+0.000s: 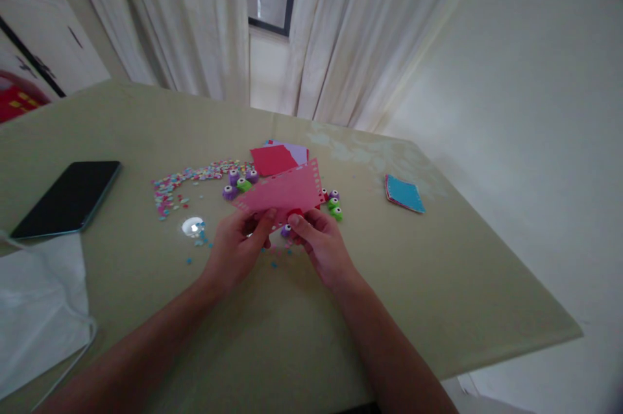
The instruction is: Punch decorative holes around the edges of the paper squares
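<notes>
Above the table I hold a pink sheet [282, 193] with a row of small holes along its edges. My left hand [238, 242] pinches its lower left edge between thumb and fingers. At the lower right, my right hand [324, 242] has its thumb on a small red piece [294, 213] lying against the sheet; its fingertips are partly hidden. Purple and green eyed figures [242, 184] sit left of the sheet, and more green ones [335, 207] show at its right. Behind it lie a red sheet [272, 159] and a lilac sheet [298, 152].
Colourful confetti-like bits [195, 174] form a curved band at left, near a shiny round disc [193, 226]. A black-screened tablet [73, 196] and a white mask [43, 310] lie further left. A stack of blue-topped squares [405, 194] sits at right on the table [438, 284].
</notes>
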Tool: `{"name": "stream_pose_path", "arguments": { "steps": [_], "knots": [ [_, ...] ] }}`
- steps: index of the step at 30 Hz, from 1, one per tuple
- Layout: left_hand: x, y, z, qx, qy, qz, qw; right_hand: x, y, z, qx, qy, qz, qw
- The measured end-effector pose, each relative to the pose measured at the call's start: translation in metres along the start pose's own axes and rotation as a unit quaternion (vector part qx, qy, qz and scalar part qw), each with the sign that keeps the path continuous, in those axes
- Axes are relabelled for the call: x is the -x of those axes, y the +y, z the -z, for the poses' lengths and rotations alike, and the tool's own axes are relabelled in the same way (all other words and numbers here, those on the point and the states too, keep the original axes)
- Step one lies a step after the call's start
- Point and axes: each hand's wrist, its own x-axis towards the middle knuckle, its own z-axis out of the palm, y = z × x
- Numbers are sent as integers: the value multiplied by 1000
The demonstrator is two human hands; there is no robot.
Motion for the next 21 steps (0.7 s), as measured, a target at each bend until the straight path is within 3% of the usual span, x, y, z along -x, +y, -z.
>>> {"name": "stream_pose_path", "arguments": {
  "steps": [21],
  "knots": [
    [-4, -8, 3, 12, -35, 5, 999, -1, -7, -2, -24, 26, -26, 999]
  ]
}}
